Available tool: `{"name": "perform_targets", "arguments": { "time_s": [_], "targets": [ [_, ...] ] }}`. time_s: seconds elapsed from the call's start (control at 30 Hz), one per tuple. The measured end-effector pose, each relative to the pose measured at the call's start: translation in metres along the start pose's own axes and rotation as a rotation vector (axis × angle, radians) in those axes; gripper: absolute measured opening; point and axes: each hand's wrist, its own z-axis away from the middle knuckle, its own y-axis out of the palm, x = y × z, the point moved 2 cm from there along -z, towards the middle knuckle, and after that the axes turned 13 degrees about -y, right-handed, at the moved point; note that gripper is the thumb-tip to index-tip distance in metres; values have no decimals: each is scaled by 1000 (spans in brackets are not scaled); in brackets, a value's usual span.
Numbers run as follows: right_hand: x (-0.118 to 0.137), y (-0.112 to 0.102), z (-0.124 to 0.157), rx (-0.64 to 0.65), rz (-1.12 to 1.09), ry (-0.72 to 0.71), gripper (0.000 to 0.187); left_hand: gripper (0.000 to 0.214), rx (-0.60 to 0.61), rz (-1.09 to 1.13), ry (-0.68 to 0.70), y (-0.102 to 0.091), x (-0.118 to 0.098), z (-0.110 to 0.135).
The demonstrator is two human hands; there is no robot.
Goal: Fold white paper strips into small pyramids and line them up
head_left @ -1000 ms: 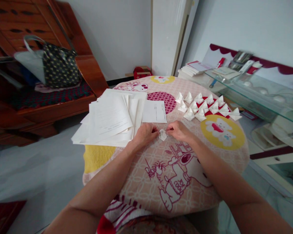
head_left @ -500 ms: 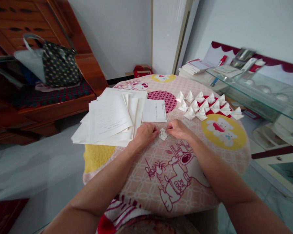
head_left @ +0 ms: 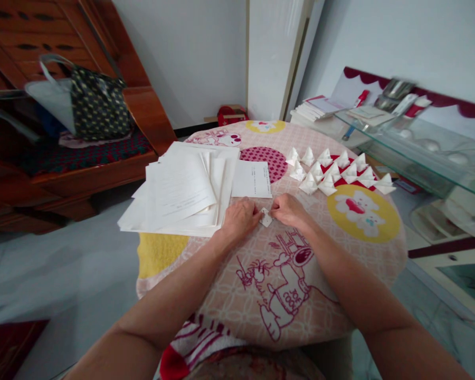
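A small folded white paper piece [head_left: 266, 217] lies on the round table covered by a pink cartoon-print cloth [head_left: 301, 285]. My left hand [head_left: 240, 217] pinches its left side with fingers closed. On the other side my right hand [head_left: 288, 209] pinches it the same way. Behind my left hand a stack of white sheets [head_left: 182, 190] spreads over the table's left edge, with a single printed sheet [head_left: 252, 179] beside it. Several finished folded paper shapes [head_left: 336, 171] sit in rows at the far right of the table.
A wooden bench [head_left: 83, 163] with a dotted handbag [head_left: 95, 105] stands at the left. A glass shelf unit [head_left: 427, 153] with small items lines the right side, close to the table. Stacked booklets [head_left: 316, 108] lie behind. Grey tiled floor surrounds the table.
Both hands have closed in slightly on the small paper piece, covering more of it. The camera view shifted a little.
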Motion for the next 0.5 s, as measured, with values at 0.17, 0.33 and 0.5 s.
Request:
{"name": "perform_targets", "arguments": {
  "time_s": [0.17,0.33,0.5],
  "targets": [
    [0,0,2,-8,1,6,11,21,60,89,-92,-4,-4,-7],
    [-2,2,4,-56,-57,-13,9,14,52,219,-122,-2,-5,-12],
    [-16,3,10,-150,-378,-51,11,24,105,580,-80,4,3,-18]
  ]
}}
